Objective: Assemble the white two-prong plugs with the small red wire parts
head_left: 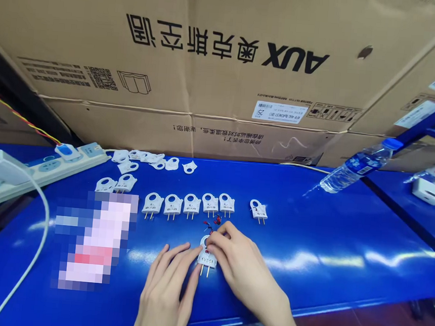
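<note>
A white two-pin plug shell (207, 259) with a ring-shaped top lies on the blue table in front of me, its pins pointing toward me. My left hand (171, 280) steadies its left edge between thumb and index finger, the other fingers reaching forward. From the right, my right hand (237, 258) bends over the ring, its fingertips pinched together inside the shell. What they pinch is too small and covered to make out. Just beyond the fingertips lie small red and dark wired parts (217, 220). Behind them stand several similar plugs (191, 205) in a row.
More white shell pieces (171, 164) lie at the back. One plug (258, 210) sits apart at right. A power strip (49, 167) with a white cable (47, 219) occupies the left. A blurred pinkish item (100, 239) is nearby. A water bottle (357, 167) leans beside a blue frame; cardboard boxes (209, 81) stand behind.
</note>
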Motion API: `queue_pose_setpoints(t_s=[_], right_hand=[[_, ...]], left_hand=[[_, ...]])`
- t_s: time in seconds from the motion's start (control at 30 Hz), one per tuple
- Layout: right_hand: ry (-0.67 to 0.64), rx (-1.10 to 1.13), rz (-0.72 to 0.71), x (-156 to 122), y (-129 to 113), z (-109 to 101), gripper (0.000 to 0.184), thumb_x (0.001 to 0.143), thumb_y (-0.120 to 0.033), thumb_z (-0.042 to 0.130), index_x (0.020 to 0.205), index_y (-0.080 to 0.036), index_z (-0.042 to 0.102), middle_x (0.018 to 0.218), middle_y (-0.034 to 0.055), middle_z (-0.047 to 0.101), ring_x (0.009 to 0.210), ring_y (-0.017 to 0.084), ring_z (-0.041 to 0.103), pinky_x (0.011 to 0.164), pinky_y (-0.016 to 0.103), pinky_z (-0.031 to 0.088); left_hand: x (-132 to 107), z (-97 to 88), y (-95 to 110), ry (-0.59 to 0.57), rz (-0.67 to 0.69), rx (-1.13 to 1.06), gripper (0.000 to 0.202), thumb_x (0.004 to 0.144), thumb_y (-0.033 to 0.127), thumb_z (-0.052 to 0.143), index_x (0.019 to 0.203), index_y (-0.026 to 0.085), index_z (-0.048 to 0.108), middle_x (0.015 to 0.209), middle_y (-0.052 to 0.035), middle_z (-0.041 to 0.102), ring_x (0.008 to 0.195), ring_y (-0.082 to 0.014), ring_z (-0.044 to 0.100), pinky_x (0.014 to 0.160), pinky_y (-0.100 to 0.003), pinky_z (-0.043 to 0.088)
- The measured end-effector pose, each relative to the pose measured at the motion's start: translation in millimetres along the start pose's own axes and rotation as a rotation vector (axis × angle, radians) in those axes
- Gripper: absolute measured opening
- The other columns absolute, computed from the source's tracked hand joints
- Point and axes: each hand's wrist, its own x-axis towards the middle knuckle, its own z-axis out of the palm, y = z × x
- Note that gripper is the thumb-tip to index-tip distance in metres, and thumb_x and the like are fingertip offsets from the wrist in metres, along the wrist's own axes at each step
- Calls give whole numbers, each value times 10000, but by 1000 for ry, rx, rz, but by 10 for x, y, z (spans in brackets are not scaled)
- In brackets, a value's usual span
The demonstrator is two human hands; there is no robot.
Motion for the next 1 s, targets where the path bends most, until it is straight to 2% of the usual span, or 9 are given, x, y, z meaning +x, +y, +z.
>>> queue_pose_setpoints(t_s=[0.27,0.43,0.53,0.77,1.0], right_hand=[[-8,14,30,-17,-40,-5,180,1067,-191,497,1012,-229,664,1031,23,620,868,169,641,755,287,513],[13,42,33,-47,-5,27,216,1077,-193,462,1100,-244,671,1067,34,636,909,184,657,804,314,536],[16,71,37,-81,12,26,236,1080,-200,454,1161,-264,666,1104,33,644,962,187,664,841,320,543],[21,90,35,-145,5,15,253,1090,-242,449,1241,-308,641,1165,39,629,1027,201,670,856,337,549],[76,123,-2,-179,11,51,225,1061,-193,466,1117,-279,667,1134,45,609,972,199,669,827,342,559]], left_hand=[[14,4,52,4,-39,-5,229,1022,275,548,1239,274,621,1146,-24,778,1112,-217,728,1120,-485,518],[-7,25,76,23,-120,18,214,1025,383,543,1181,281,648,1223,-60,744,1215,-275,688,1042,-516,578],[-42,32,64,0,-157,10,204,1019,372,551,1177,289,651,1269,-59,723,1280,-286,649,1047,-516,576],[-86,43,-11,-42,-150,37,215,990,385,600,1179,294,647,1305,-53,710,1253,-282,665,1011,-498,595],[-56,26,-6,-45,-113,45,305,998,342,582,1298,294,612,1295,-66,714,1231,-271,674,1038,-497,579]])
